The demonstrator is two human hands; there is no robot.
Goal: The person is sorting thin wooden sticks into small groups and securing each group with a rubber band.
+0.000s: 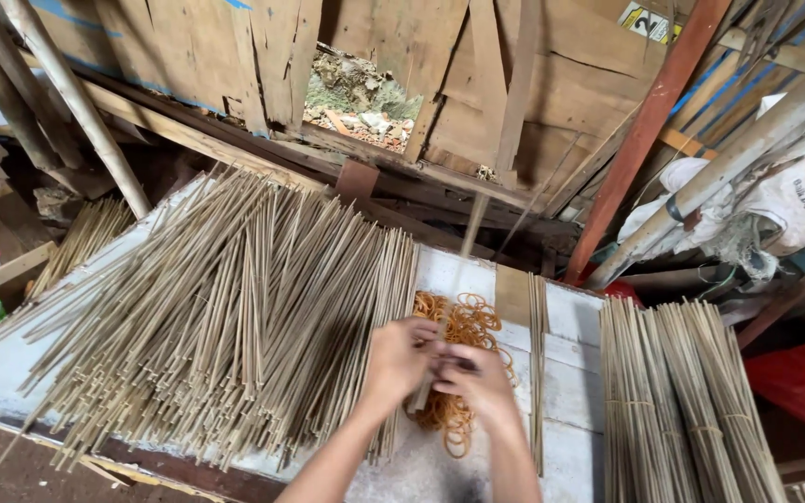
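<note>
Two hands meet near the bench's front edge: the left hand and right hand together pinch a thin stick over the orange rubber bands. Tied bundles lie at the right edge, apparently finished. The loose pile, far larger, fills the left side towards the back, so most seems left.

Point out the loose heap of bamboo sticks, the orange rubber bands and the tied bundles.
Loose heap of thin bamboo sticks [235, 317], head view, mid-heap.
Orange rubber bands [472, 321], head view, upper pile.
Tied bamboo stick bundles [682, 401], head view, middle bundle.
</note>
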